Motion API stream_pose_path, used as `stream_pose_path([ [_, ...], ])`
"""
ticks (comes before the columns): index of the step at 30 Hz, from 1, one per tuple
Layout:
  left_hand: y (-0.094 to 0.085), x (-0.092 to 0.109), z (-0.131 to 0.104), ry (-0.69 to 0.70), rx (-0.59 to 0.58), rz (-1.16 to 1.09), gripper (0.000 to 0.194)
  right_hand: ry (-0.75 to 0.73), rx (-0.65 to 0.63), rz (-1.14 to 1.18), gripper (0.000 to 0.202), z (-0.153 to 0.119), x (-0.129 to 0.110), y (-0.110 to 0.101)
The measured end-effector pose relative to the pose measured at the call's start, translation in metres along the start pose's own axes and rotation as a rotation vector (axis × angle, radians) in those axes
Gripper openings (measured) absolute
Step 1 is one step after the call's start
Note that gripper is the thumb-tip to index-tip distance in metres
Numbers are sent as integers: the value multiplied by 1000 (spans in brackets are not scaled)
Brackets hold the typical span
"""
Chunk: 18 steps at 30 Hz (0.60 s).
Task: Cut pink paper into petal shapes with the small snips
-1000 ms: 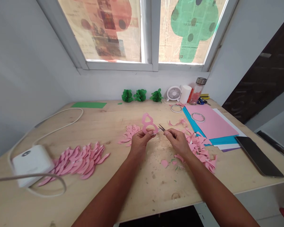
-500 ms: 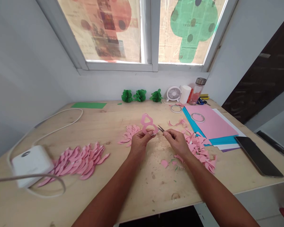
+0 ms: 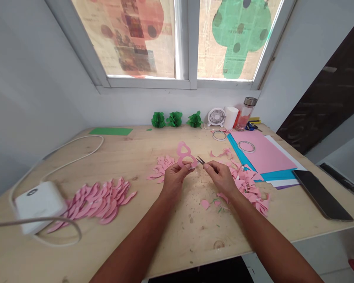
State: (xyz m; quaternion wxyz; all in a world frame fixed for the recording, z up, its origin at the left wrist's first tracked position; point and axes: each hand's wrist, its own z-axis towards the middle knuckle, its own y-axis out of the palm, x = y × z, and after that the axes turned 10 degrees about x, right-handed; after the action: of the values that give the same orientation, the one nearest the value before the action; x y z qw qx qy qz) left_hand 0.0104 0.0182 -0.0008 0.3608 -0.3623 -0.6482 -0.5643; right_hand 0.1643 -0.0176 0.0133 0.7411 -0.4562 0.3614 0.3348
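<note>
Pinched in my left hand (image 3: 176, 176) is a pink paper cutout (image 3: 184, 149) with two openings, held up above the table. My right hand (image 3: 220, 175) grips a pair of scissors (image 3: 200, 160); the fingers cover its handles. Its blades point left, close to the cutout's right edge, slightly parted. Behind my left hand lies a small pile of pink paper petals (image 3: 160, 167). Beside my right hand is a heap of pink paper scraps (image 3: 249, 184).
At left, a larger row of pink petals (image 3: 98, 200) lies near a white power bank (image 3: 41, 204) with cables. Green paper balls (image 3: 174, 119), a fan (image 3: 216, 117) and a bottle (image 3: 246, 114) line the wall. Coloured sheets (image 3: 265, 153) and a phone (image 3: 321, 194) lie right.
The upper part of the pink paper cutout has shifted slightly to the right. Both hands stay in almost the same place.
</note>
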Motion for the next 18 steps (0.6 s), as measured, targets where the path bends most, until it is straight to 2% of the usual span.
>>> stream_pose_path([
  [18,-1,-1,0,-4,-16,7,16,-13,-7,-32,38,0,-1,-1],
])
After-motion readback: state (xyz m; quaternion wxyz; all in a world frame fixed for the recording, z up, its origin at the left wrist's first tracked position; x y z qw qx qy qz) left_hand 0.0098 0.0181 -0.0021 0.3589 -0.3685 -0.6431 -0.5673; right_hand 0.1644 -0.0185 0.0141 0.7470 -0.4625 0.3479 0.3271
